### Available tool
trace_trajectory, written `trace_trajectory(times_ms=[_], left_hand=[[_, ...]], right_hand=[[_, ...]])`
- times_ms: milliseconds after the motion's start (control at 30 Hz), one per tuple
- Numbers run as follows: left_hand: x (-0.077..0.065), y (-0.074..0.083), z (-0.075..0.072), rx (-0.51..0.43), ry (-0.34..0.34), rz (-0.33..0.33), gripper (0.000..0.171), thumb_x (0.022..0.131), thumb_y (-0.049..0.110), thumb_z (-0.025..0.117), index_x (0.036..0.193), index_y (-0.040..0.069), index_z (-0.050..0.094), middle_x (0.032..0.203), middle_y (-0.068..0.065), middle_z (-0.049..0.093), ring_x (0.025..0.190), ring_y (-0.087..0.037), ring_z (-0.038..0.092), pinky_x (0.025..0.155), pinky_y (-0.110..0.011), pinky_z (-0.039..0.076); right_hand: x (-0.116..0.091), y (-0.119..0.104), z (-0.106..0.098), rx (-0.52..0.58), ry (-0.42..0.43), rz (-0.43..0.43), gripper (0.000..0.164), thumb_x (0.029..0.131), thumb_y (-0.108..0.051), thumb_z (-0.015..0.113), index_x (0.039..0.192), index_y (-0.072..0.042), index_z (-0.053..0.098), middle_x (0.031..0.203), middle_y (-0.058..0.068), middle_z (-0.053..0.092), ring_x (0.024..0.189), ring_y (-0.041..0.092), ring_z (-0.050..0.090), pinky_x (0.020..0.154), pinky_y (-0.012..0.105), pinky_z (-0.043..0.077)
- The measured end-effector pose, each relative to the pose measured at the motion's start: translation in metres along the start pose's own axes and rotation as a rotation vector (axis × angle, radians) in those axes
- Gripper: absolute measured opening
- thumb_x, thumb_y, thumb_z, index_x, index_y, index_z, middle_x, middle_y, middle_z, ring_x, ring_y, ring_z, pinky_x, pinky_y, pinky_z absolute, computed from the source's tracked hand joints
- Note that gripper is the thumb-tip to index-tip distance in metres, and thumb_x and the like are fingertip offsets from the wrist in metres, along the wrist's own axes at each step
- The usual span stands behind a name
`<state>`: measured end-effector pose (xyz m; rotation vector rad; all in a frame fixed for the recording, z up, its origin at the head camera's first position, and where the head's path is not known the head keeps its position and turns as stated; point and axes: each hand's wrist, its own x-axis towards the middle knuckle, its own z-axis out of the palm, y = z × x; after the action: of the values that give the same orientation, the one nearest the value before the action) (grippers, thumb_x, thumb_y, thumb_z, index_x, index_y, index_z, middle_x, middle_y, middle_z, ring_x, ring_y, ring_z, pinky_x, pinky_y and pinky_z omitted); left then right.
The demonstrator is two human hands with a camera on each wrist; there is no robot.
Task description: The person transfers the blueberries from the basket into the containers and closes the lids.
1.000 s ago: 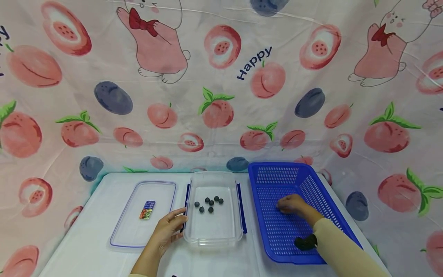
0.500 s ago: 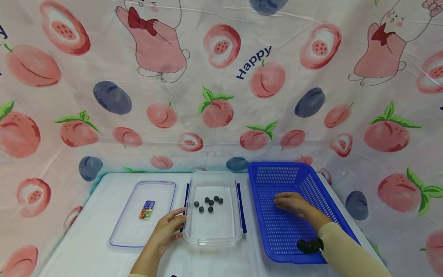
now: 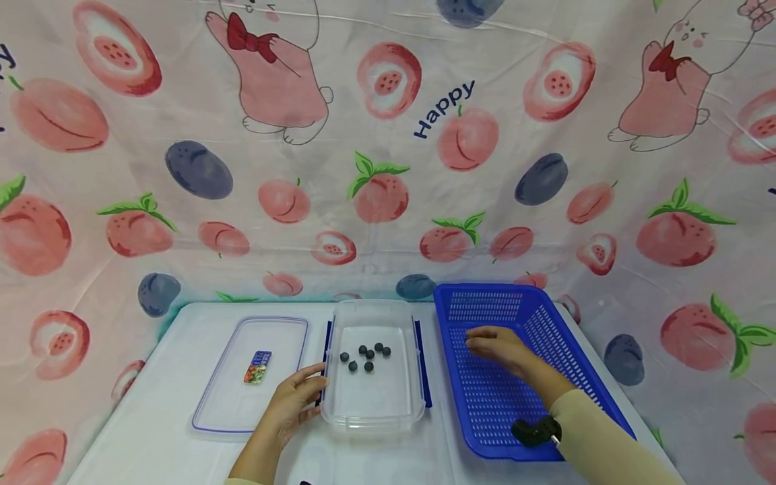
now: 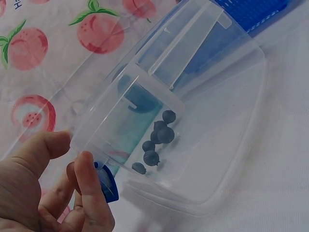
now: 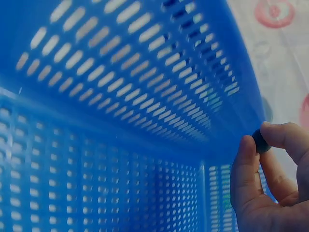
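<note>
My right hand is over the blue basket, near its left wall in the head view. In the right wrist view its thumb and finger pinch one dark round blueberry near the basket's upper edge. My left hand holds the left side of a clear plastic box by a blue latch. Its thumb and fingertips meet the box's edge in the left wrist view. Several blueberries lie scattered on the box floor, toward its back half.
A clear lid with a blue seal and a colourful label lies flat to the left of the box. The second blue latch hangs on the box's right side. Behind the white table hangs a fruit-print cloth.
My right hand has lifted from the basket floor and shifted left and slightly back, with the blueberry in its fingers. The left hand and the box stay where they were.
</note>
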<state>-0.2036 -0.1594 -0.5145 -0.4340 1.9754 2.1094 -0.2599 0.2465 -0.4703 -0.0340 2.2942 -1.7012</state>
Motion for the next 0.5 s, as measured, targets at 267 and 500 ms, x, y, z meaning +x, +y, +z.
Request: trace_trajectory(times_ms=[267,500], left_hand=[[-0.001,0.001,0.0,0.004,-0.005,0.002,0.047,0.089,0.017,0.068,0.134,0.006,0.059,0.102,-0.006,0.062,0.081,-0.015,0.049,0.065,-0.024,0.055],[-0.001,0.0,0.0,0.0,-0.003,0.006,0.048,0.088,0.018,0.07,0.133,0.006,0.059,0.101,-0.005,0.063,0.082,-0.015,0.049,0.065,-0.025,0.055]], right_hand=[[-0.001,-0.009,0.013,0.032,0.015,-0.033,0.048,0.095,-0.016,0.065,0.132,0.011,0.052,0.132,0.028,0.055,0.123,0.041,0.055,0.1,0.038,0.051],[-0.004,-0.024,0.027,0.05,-0.003,-0.071,0.048,0.095,-0.016,0.065,0.132,0.011,0.053,0.132,0.027,0.056,0.119,0.035,0.06,0.102,0.042,0.049]])
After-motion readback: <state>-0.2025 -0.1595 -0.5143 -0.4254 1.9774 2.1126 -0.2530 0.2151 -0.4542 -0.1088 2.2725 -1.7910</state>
